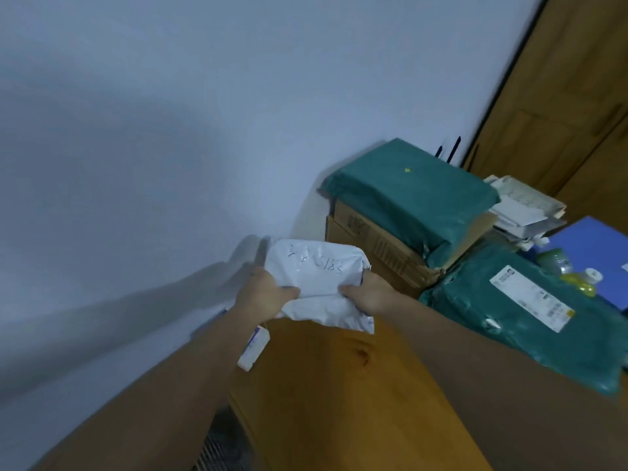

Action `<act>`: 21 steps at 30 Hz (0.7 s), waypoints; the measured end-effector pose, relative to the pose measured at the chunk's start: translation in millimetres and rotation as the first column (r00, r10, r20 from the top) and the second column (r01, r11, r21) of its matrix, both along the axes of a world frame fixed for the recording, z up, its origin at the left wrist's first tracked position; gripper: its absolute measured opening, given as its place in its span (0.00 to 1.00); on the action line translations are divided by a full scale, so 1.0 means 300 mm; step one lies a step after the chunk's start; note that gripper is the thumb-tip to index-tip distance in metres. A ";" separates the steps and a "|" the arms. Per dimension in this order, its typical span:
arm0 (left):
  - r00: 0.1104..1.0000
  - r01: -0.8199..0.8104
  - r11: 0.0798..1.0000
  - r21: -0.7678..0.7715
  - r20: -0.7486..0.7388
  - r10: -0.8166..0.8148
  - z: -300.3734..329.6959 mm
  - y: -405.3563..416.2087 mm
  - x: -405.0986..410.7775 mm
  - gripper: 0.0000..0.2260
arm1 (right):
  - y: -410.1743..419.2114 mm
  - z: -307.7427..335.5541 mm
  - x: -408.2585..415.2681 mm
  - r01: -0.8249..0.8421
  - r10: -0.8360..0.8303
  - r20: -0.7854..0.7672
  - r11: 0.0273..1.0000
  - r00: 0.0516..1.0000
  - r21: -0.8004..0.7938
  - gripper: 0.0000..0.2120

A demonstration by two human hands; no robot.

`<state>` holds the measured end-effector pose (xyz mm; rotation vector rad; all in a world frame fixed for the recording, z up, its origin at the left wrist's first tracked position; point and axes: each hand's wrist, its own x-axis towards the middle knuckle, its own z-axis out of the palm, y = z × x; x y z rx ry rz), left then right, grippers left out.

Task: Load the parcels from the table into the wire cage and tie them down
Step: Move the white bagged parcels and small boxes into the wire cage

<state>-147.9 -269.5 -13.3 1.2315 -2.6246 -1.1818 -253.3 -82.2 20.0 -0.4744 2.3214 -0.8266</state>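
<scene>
A white plastic mailer parcel (317, 271) with handwritten numbers is held above the wooden table (326, 385), near the wall. My left hand (263, 292) grips its left edge and my right hand (368, 292) grips its right edge. A green parcel (411, 195) lies on top of stacked cardboard boxes (377, 244) at the back of the table. Another green parcel (530, 317) with a white label lies flat at the right. Part of a wire grid (219, 447) shows below the table's left edge.
A small white box (253, 348) lies at the table's left edge beside the wall. Loose papers (523, 207), a blue box (598, 253) and a yellow-green plastic item (574, 277) sit at the right. A wooden door (571, 90) stands behind.
</scene>
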 end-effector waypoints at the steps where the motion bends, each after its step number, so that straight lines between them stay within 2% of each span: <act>1: 0.999 0.015 1.000 -0.024 -0.049 -0.016 0.067 0.004 0.015 0.41 | 0.012 0.076 0.006 -0.028 0.028 -0.030 1.000 0.999 -0.007 0.18; 5: 0.979 0.056 0.996 -0.067 -0.191 -0.068 0.391 0.039 0.082 0.40 | 0.073 0.406 0.054 -0.084 0.077 -0.133 0.995 0.988 -0.048 0.16; 7: 0.962 0.064 0.993 -0.097 -0.257 -0.087 0.543 0.058 0.125 0.44 | 0.118 0.577 0.101 -0.084 0.070 -0.189 0.994 0.980 -0.068 0.16; 11: 0.929 0.110 0.980 -0.163 -0.333 -0.160 0.834 0.149 0.240 0.32 | 0.221 0.864 0.217 -0.083 0.054 -0.291 0.993 0.955 -0.087 0.17; 13: 0.907 0.118 0.976 -0.181 -0.380 -0.180 0.932 0.199 0.279 0.36 | 0.275 0.977 0.278 -0.086 0.043 -0.366 0.991 0.929 -0.101 0.14; 16: 0.899 0.088 0.966 -0.244 -0.398 -0.183 1.049 0.291 0.352 0.38 | 0.345 1.082 0.349 -0.062 -0.017 -0.468 0.986 0.884 -0.153 0.13; 21: 0.901 0.056 0.941 -0.333 -0.389 -0.191 1.121 0.429 0.483 0.38 | 0.476 1.108 0.456 -0.064 -0.035 -0.492 0.981 0.870 -0.183 0.15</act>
